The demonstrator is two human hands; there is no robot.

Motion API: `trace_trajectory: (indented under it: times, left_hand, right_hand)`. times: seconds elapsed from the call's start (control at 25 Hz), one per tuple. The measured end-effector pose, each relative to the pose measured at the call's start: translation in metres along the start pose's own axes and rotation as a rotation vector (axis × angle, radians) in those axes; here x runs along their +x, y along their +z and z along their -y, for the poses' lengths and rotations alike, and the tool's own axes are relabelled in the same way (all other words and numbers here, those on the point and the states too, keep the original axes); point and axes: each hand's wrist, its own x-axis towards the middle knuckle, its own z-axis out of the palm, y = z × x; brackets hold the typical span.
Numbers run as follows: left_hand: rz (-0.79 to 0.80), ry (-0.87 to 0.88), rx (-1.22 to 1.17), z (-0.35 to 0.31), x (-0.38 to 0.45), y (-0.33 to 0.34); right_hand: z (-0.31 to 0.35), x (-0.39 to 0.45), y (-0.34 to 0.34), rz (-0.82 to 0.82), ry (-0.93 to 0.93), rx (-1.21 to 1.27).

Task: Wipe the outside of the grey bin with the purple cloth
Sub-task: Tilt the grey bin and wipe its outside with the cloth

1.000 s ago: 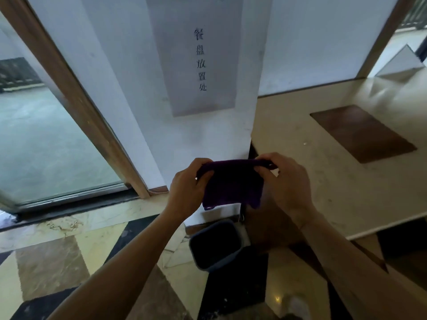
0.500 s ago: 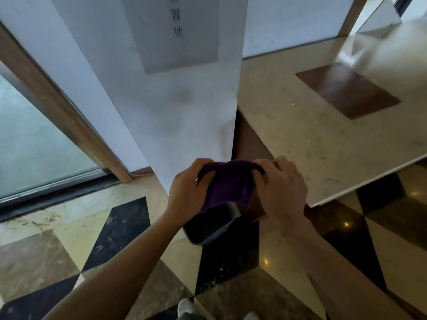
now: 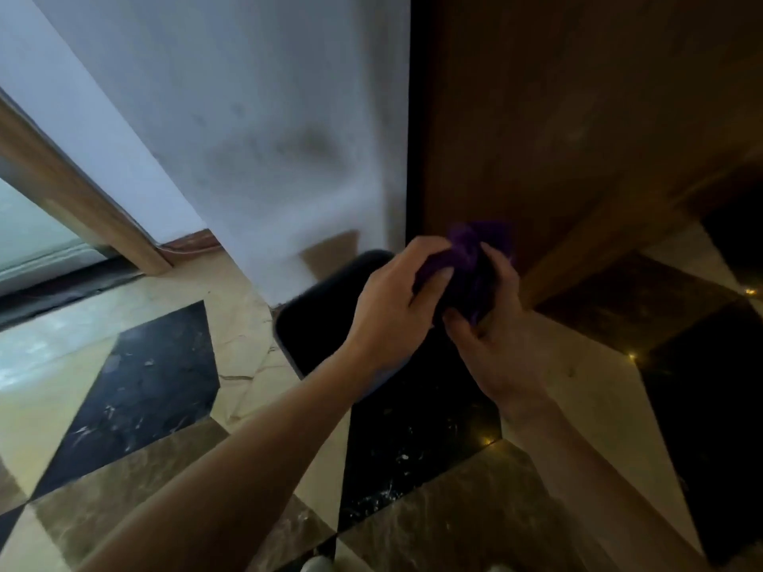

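Observation:
The purple cloth (image 3: 470, 270) is bunched into a wad between both hands, above the far right corner of the grey bin. My left hand (image 3: 392, 307) grips its left side and my right hand (image 3: 495, 344) holds it from the right and below. The grey bin (image 3: 313, 324) stands open on the floor against the white pillar; its dark inside shows and my hands cover its right half. The cloth is apart from the bin's outer wall as far as I can see.
A white pillar (image 3: 268, 138) rises right behind the bin. A dark wooden counter front (image 3: 578, 117) stands to the right. The floor (image 3: 136, 390) is patterned marble in black, beige and brown. A glass door with a wooden frame (image 3: 74, 187) is at the left.
My view has dropped low and close to the bin. The cloth, held spread between both hands, is now scrunched into a wad, and both hands have come down over the bin.

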Motion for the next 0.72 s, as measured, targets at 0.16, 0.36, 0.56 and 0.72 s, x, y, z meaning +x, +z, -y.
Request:
trace_trajectory:
  times: [0.16, 0.36, 0.56, 0.72]
  left_hand:
    - [0.223, 0.053, -0.152, 0.084, -0.026, 0.054]
    - [0.371, 0.160, 0.058, 0.163, -0.066, 0.064]
    - [0.261, -0.047, 0.967, 0.213, -0.105, 0.025]
    - [0.312, -0.005, 1.011, 0.236, -0.118, 0.019]
  right_hand:
    - [-0.104, -0.023, 0.057, -0.157, -0.123, 0.034]
    - [-0.178, -0.047, 0.120, -0.462, -0.271, -0.021]
    - [-0.183, -0.078, 0.149, -0.415, -0.175, -0.007]
    - [-0.189, -0.094, 0.164, -0.404, -0.104, 0.033]
